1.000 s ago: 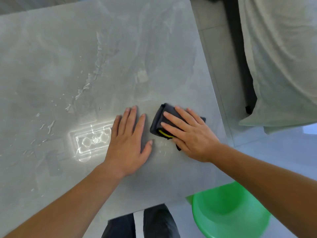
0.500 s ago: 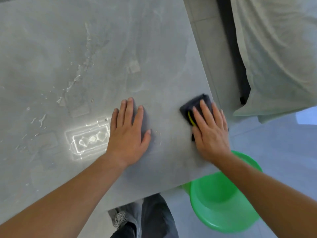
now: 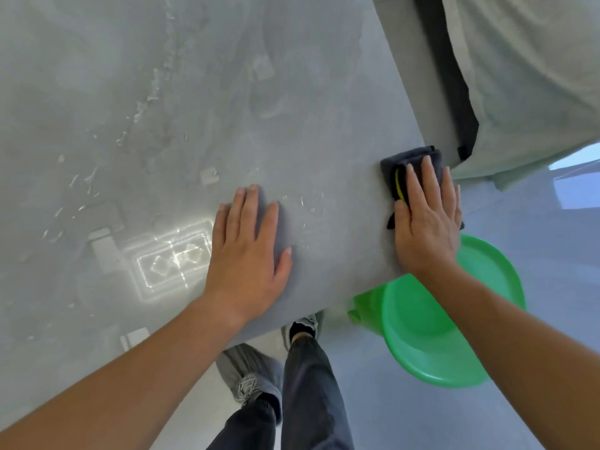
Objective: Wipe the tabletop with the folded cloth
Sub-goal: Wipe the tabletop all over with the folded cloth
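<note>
Swept right over the last second, the folded cloth (image 3: 409,164) has gone from the middle of the frame, just beside the other hand, out to the right edge of the tabletop (image 3: 292,102); it now sits right-centre in the frame with its far side hanging a little past the edge. It's dark grey with a yellow strip showing under the index finger. The right hand (image 3: 428,222) is flat on top of it, fingers spread and pressing down — not gripping or bunching it, just pinning it to the surface and pushing; the wrist has turned too, so the fingers now point up the frame instead of toward the left.

The left hand (image 3: 248,251) hasn't really budged; palm down, open, holding nothing, bracing on the table at centre frame.

What that means, I reckon: one stroke has run out at the edge, so the strip between the two hands is probably done apart from a few water droplets (image 3: 308,203) just right of the left hand. The bigger wet trail (image 3: 143,108) runs down the upper left and looks untouched, so most of the job is still ahead — next pass likely heads back left.

Below the edge, lower right, there's a green basin (image 3: 431,336) on the floor.
</note>
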Demonstrator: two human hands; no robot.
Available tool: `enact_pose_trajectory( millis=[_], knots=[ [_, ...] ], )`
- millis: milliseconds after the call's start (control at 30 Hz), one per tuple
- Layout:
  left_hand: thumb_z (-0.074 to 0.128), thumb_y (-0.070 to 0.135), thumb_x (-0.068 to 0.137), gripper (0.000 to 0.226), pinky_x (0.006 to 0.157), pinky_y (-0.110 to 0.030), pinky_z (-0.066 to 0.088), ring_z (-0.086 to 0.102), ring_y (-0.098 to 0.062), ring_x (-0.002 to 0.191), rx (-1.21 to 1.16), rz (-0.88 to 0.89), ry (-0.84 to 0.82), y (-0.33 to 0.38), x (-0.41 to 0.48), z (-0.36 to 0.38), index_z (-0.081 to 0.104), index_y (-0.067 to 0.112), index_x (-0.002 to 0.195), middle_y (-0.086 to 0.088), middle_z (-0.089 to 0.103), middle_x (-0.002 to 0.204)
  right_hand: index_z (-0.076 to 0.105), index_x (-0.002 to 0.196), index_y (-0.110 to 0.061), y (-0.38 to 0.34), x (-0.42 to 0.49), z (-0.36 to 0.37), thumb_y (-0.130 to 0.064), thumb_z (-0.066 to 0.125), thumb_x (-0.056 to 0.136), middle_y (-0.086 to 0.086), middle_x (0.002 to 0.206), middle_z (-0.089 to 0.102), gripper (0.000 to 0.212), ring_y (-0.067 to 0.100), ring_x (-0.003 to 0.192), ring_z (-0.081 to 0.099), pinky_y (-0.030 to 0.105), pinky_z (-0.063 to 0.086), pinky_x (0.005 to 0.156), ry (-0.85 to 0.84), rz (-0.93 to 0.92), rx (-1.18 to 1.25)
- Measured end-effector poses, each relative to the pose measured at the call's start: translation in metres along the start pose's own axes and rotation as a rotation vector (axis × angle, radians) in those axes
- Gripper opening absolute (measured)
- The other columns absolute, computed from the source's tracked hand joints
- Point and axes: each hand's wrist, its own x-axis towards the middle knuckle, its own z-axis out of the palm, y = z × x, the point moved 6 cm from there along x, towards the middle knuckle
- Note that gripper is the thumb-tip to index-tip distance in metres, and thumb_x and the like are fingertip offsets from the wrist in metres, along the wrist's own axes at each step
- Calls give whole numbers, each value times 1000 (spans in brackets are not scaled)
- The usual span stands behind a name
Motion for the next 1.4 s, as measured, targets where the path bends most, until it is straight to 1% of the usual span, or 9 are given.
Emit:
enact_pose_trajectory(
  millis=[100, 367, 567, 800, 933, 1033, 1167, 1267, 1400],
  knots=[
    [33, 49, 96, 73, 123, -49, -1, -8, -31, 153, 28, 9, -30, -7, -10, 7, 19, 11, 156, -18, -1, 165, 17, 159, -30, -14, -15, 9, -35, 31, 105, -7, 169, 4, 56, 23, 155, -4, 45, -2, 125, 42, 144, 46],
    [23, 52, 98, 74, 123, -46, -8, -19, -25, 151, -1, 37, -56, -13, -13, 9, 5, 15, 159, -13, -14, 166, 27, 157, -24, -63, -80, 31, -39, 33, 103, 3, 168, 16, 57, 32, 155, 6, 52, 7, 124, -65, -281, -72],
    [26, 50, 100, 72, 123, -41, -7, -15, -23, 152, -59, 69, -31, -20, -14, 6, 7, 12, 158, -12, -10, 166, 11, 161, -29, -91, 1, 24, -39, 23, 104, -5, 169, 0, 59, 25, 155, -7, 47, -3, 125, 41, 15, 25],
    [30, 50, 99, 72, 122, -48, -5, -10, -30, 153, 48, -6, 17, -36, -40, 9, 15, 12, 157, -17, -3, 166, 27, 157, -24, -106, -98, 46, -36, 37, 103, 2, 167, 17, 57, 34, 154, 8, 54, 7, 124, -85, -461, -69],
    [28, 53, 98, 71, 122, -48, -5, -8, -29, 153, 17, -90, 43, -51, -44, 5, 15, 14, 157, -16, -1, 166, 19, 160, -27, -100, -32, 33, -36, 33, 104, -2, 169, 8, 58, 27, 155, 0, 45, -3, 125, -18, -226, -23],
    [26, 52, 100, 69, 122, -48, -5, -9, -29, 153, 26, -143, 45, -67, -45, 1, 12, 16, 157, -15, -4, 166, 13, 160, -23, -118, -49, 40, -35, 26, 104, 0, 169, 3, 59, 29, 155, -4, 50, 0, 125, 26, -49, 1],
    [25, 51, 100, 68, 122, -49, -4, -11, -30, 152, 52, -147, 16, -87, -45, -2, 8, 21, 158, -12, -6, 166, 22, 159, -20, -162, -136, 66, -35, 35, 101, 5, 168, 10, 61, 35, 155, 1, 57, 9, 123, -55, -241, -40],
    [23, 51, 100, 66, 121, -49, -1, -8, -28, 153, 32, -96, 10, -94, -45, -4, 11, 23, 158, -11, -3, 167, 25, 159, -21, -163, -133, 64, -34, 39, 101, 4, 168, 13, 60, 33, 155, 3, 56, 9, 123, -104, -376, -34],
    [18, 53, 99, 66, 120, -46, 3, -4, -25, 153, -7, -73, 12, -102, -47, -9, 15, 22, 158, -7, 0, 167, 16, 160, -29, -139, -76, 49, -38, 30, 103, -5, 169, 4, 59, 25, 155, -4, 50, 2, 125, -39, -99, 34]
  ],
)
